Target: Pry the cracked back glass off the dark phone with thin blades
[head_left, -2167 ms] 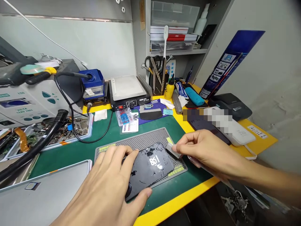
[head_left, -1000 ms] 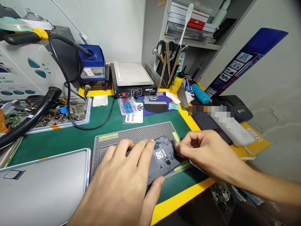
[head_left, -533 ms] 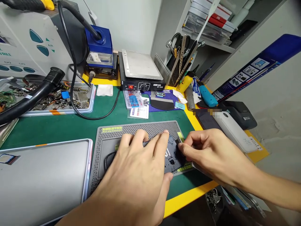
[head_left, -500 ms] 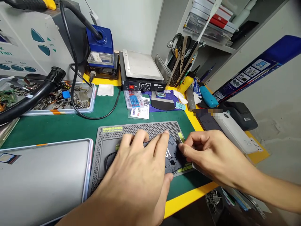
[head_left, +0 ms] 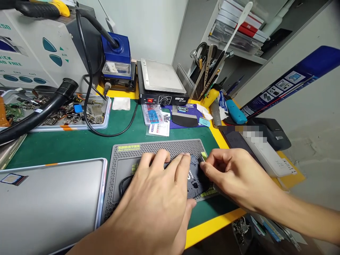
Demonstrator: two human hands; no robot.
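Observation:
A dark phone (head_left: 196, 182) with a cracked, light-lettered back lies on the grey anti-slip pad (head_left: 156, 144). My left hand (head_left: 156, 194) spans it, fingers bent over its top and far side, thumb by the near edge, holding it against the pad. Much of the phone is hidden beneath this hand. At the phone's right end, my right hand (head_left: 228, 170) is closed, thumb and forefinger pinched together at the edge. A thin dark piece shows by the fingertips, too covered to name. A black loop (head_left: 126, 184) pokes out left of the left hand.
A grey-topped tray (head_left: 53, 198) with a small card-like part stands at left. Behind it are a tray of circuit boards (head_left: 63, 125), a hot-air hose (head_left: 53, 106) and a black cable. A heating plate (head_left: 163, 76) and tool holder (head_left: 204, 76) stand at the back; another phone (head_left: 265, 156) lies right.
The view has shifted slightly, so the bench appears a little lower and farther right. My right fingertips stay at the phone's end, and my left hand keeps its hold.

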